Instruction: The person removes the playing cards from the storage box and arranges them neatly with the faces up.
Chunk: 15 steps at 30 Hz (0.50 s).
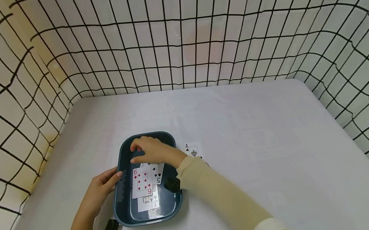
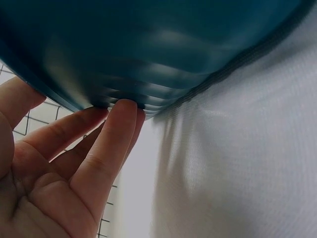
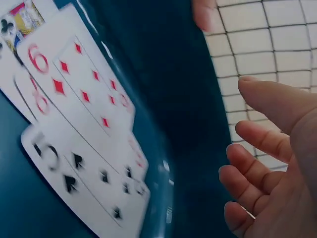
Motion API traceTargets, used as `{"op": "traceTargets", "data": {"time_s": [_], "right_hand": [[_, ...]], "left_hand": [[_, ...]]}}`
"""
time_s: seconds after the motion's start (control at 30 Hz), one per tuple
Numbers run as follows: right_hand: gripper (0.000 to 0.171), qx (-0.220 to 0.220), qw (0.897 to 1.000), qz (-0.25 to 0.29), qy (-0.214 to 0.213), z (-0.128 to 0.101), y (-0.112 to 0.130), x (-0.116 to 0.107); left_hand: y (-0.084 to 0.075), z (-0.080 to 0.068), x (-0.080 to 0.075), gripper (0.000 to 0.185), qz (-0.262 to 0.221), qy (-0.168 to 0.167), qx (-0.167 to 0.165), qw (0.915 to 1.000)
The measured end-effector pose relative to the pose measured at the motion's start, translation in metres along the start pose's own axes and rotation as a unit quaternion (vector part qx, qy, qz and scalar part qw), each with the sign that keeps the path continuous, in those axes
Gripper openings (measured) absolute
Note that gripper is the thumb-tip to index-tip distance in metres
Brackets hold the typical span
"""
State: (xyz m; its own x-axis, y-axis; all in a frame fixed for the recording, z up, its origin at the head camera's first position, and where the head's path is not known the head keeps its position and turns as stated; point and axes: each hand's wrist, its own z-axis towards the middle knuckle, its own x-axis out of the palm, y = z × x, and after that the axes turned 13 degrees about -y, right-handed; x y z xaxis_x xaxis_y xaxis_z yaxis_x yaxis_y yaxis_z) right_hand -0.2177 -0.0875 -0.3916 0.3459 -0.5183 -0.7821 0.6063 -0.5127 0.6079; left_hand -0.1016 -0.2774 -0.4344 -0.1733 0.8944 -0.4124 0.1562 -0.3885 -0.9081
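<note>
Key relation: the card pile sits on the near side of the right grip (image 1: 152, 149), toward the wearer, inside the tray (image 1: 166, 210). Right grip is over the tray's far half, and I'd call it the nearer one; left grip (image 1: 102, 183) is off to the side with the tray wall between it and the cards. Tray's long axis runs near-far, as does that of the top card, six of diamonds (image 1: 141, 183), tilted a little.

Right grip: holding nothing, fingers loosely bent, thumb apart from them. Left grip: holds the tray edge, thumb over the rim, fingers against the outer wall.

Count: 1 tray, 2 grips, 5 cards I can make out. In tray, 4: the six, five of spades (image 1: 159, 174) to its right, jack (image 1: 147, 203) partly under its near end, red-marked card (image 3: 37, 101) mostly covered, rank unsure. Outside tray, 1: ace of spades (image 1: 193, 151), right of the right grip on the tabletop (image 1: 260, 140), partly behind the sleeve (image 1: 221, 191).
</note>
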Motion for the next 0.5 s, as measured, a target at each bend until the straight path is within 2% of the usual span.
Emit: {"op": "traceTargets", "data": {"time_s": [0.27, 0.4, 0.5], "right_hand": [[0.049, 0.027, 0.998, -0.040, 0.037, -0.001, 0.003, 0.025], [0.061, 0.024, 0.994, -0.086, 0.060, -0.002, 0.005, 0.035], [0.074, 0.026, 0.987, -0.134, 0.079, -0.002, 0.008, 0.040]], "left_hand": [[0.002, -0.001, 0.001, 0.055, 0.001, 0.001, 0.004, 1.0000], [0.002, -0.001, 0.001, 0.054, 0.004, 0.000, 0.004, 1.0000], [0.001, -0.001, 0.001, 0.054, 0.003, -0.004, 0.004, 1.0000]]}}
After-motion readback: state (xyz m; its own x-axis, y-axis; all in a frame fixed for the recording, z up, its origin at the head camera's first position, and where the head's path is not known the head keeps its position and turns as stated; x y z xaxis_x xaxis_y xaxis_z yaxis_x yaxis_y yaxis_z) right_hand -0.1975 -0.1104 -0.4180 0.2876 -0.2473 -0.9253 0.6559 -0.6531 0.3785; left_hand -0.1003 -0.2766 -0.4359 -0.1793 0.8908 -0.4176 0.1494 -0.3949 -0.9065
